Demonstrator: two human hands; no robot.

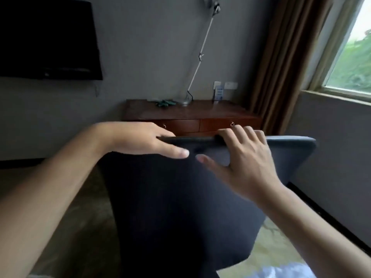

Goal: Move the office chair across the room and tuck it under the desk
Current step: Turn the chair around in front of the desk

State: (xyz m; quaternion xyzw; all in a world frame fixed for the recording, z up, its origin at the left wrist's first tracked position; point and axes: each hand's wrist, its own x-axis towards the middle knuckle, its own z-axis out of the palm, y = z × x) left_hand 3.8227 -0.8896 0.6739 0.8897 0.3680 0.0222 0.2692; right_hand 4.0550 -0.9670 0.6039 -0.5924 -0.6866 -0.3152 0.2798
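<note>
**Both hands on the chair back, desk ahead**

The left hand's fingers [160, 135] are hooked over the top edge of the chair's backrest, with the thumb laid flat against its near face. The right hand's fingers [244, 133] curl over the same edge, thumb spread below on the fabric. So the left hand [138, 140] and the right hand [247, 157] are both clasped on the backrest, close together near its middle.

The office chair [176, 207], dark and upholstered, stands between the person and the wooden desk [210, 114], whose front edge with two drawers shows just above the backrest. A desk lamp [197, 57] stands at the desk's back edge, and a curtain [285, 63] hangs by its right end.

The chair appears to be near the desk but not yet tucked in; its base and the gap under the desk are hidden. To finish well, I would push evenly with both hands, keep the backrest square to the desk's front edge, and slow down before the backrest meets the drawers.
</note>
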